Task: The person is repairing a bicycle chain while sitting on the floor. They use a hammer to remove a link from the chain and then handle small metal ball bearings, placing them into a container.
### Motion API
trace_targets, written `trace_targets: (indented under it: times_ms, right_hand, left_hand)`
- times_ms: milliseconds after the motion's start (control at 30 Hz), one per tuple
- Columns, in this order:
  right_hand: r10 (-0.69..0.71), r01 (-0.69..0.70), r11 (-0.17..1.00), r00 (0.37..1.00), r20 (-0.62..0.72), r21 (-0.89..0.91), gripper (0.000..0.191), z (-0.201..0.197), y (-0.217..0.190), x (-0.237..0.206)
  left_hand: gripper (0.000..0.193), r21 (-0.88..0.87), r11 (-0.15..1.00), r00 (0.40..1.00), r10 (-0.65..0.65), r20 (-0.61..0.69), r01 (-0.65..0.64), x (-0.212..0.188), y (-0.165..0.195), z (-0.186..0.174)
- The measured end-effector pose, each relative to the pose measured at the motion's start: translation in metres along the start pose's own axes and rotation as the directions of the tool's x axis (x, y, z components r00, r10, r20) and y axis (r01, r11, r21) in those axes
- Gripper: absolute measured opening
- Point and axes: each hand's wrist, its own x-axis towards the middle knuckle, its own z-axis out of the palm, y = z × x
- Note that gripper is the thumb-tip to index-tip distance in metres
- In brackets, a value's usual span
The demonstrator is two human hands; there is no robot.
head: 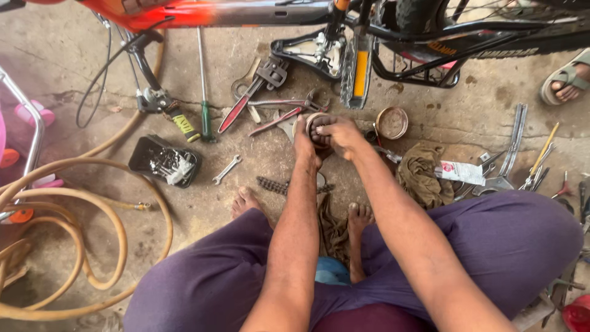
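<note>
I hold both hands out over the concrete floor (74, 55), between my bare feet and the bicycle pedal (357, 69). My left hand (303, 136) cups a small round metal part (316, 127), fingers curled under it. My right hand (337, 130) pinches its top, fingertips pressed together on the rim. To do this well, I judge, I should keep the left hand steady and let only the right fingers turn. The part is a squat ring; its axis seems to point up toward me, though my fingers hide much of it.
</note>
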Motion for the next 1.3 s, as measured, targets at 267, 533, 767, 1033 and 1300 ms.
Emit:
trace_targets:
  times_ms: [267, 533, 767, 1033, 1300]
  right_hand:
    - [-0.071, -0.021, 0.929, 0.970, 0.233, 0.370, 0.054, -0.024, 0.009, -0.020]
    - [-0.327, 0.166, 0.879, 0.893, 0.311, 0.448, 0.056, -0.046, 0.001, -0.059]
    - [-0.718, 0.709, 0.684, 0.696, -0.012, 0.169, 0.053, -0.071, 0.015, -0.094]
    - [-0.863, 0.790, 0.482, 0.504, 0.047, 0.380, 0.059, -0.089, 0.058, -0.115]
    - [-0.953, 0.893, 0.302, 0.297, 0.068, 0.334, 0.059, -0.110, 0.045, -0.146]
  left_hand:
    - [0.060, 0.395, 0.918, 0.798, 0.273, -0.537, -0.048, -0.020, 0.004, -0.011]
    - [0.044, 0.070, 0.900, 0.889, 0.436, -0.143, -0.430, -0.057, -0.008, 0.020]
    - [0.034, -0.417, 0.881, 0.866, 0.376, 0.329, -0.225, -0.093, -0.042, 0.083]
    - [0.042, -0.591, 0.807, 0.720, 0.404, 0.565, 0.011, -0.130, -0.068, 0.061]
    - [0.050, -0.579, 0.804, 0.584, 0.407, 0.702, 0.136, -0.157, -0.082, 0.082]
